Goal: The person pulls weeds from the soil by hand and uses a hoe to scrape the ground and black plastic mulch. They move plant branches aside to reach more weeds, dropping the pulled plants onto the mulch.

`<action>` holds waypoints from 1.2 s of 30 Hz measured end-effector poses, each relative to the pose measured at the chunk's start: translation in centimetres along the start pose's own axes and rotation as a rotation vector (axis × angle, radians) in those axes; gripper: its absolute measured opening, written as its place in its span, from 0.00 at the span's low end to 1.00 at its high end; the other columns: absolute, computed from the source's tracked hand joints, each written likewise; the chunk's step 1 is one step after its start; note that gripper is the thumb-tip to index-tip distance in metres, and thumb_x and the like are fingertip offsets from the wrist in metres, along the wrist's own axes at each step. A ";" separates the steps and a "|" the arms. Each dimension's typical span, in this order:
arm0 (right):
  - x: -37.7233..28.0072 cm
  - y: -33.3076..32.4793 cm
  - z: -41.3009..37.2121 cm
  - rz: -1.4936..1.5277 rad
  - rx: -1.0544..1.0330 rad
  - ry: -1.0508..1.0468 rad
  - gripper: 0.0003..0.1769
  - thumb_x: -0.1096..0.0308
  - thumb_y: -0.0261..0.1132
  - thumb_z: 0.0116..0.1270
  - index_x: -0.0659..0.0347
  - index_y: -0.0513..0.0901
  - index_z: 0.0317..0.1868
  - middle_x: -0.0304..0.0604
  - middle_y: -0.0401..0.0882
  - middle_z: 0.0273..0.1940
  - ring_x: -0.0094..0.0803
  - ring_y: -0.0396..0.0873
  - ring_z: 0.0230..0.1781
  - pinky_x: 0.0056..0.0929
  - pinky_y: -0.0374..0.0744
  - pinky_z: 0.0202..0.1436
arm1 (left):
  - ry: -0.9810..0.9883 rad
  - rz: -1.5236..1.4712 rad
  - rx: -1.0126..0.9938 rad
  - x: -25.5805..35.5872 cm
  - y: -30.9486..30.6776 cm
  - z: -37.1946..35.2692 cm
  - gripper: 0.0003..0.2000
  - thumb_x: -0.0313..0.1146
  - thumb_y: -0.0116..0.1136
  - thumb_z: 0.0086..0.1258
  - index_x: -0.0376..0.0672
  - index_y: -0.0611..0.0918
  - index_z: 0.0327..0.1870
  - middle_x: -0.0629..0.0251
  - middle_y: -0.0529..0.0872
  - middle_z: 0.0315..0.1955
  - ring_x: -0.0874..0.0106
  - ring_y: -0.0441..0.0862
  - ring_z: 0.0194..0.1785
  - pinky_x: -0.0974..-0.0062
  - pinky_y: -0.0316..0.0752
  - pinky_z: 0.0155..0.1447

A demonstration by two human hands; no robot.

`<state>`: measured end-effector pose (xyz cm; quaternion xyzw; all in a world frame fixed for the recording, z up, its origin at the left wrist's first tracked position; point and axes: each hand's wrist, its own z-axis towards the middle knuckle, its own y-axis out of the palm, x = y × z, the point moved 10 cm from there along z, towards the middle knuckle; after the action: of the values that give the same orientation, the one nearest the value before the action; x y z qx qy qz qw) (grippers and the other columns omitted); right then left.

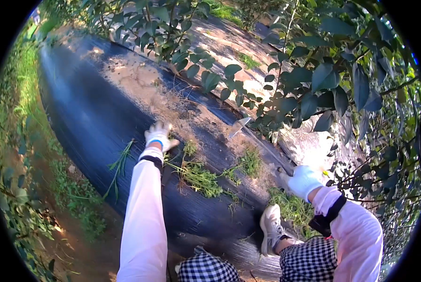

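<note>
My left hand [159, 136], in a pale work glove, is open with fingers spread over the black plastic film [93, 98], at the edge of a strip of loose soil [137, 80]. Just to its right lies a clump of pulled weeds [198, 178] with roots showing. My right hand [304, 182], gloved in white, is closed on the handle end of a hoe [239, 127]. The hoe's thin shaft runs up and left to a small, light metal blade resting near the soil. Grass [292, 209] grows just below my right hand.
Leafy branches [325, 77] hang over the top and right side. A long weed [120, 167] lies on the film left of my left arm. My shoe [272, 230] stands at the film's lower edge. A grassy path [74, 202] runs along the left.
</note>
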<state>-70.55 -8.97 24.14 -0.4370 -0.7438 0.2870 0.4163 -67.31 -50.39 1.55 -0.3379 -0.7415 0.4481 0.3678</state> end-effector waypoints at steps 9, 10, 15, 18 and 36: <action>-8.0 -0.5 2.0 0.267 -0.161 -0.353 0.34 0.39 0.50 0.67 0.66 0.84 0.43 0.56 0.84 0.37 0.51 0.83 0.43 0.41 0.77 0.50 | 0.363 -1.587 -0.486 16.5 4.7 -10.6 0.28 0.46 0.49 0.76 0.35 0.65 0.68 0.51 0.70 0.64 0.56 0.70 0.65 0.54 0.64 0.68; -9.8 0.4 2.4 0.305 -0.216 -0.371 0.35 0.38 0.49 0.68 0.66 0.84 0.42 0.56 0.84 0.37 0.52 0.82 0.43 0.41 0.77 0.50 | 0.320 -1.681 -0.453 17.0 2.7 -11.5 0.27 0.44 0.50 0.75 0.34 0.66 0.67 0.50 0.71 0.62 0.55 0.71 0.64 0.53 0.66 0.66; -16.9 2.3 1.9 0.224 0.006 -0.950 0.32 0.37 0.52 0.66 0.59 0.85 0.38 0.55 0.83 0.33 0.51 0.81 0.41 0.43 0.78 0.51 | -0.224 -1.804 -0.081 8.9 2.8 -13.4 0.14 0.36 0.50 0.74 0.36 0.75 0.52 0.57 0.83 0.38 0.63 0.84 0.39 0.63 0.83 0.42; -12.5 4.1 9.7 0.079 0.046 -0.675 0.27 0.43 0.53 0.67 0.59 0.85 0.40 0.53 0.84 0.36 0.47 0.82 0.45 0.37 0.76 0.55 | -0.450 -1.475 -0.009 -0.3 7.1 -16.3 0.08 0.33 0.48 0.72 0.40 0.75 0.44 0.66 0.76 0.24 0.71 0.75 0.21 0.71 0.74 0.25; -9.3 6.9 29.3 0.231 0.044 -0.140 0.39 0.43 0.58 0.60 0.50 0.66 0.69 0.54 0.71 0.64 0.45 0.70 0.66 0.42 0.53 0.75 | -0.227 -0.963 -0.425 4.7 2.7 -16.9 0.18 0.32 0.55 0.68 0.38 0.75 0.57 0.58 0.82 0.31 0.68 0.84 0.31 0.70 0.78 0.36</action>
<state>-90.70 -15.98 0.95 -0.4894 -0.7093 0.3791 0.3371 -54.85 -38.42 5.80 0.0236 -0.9219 0.1025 0.3728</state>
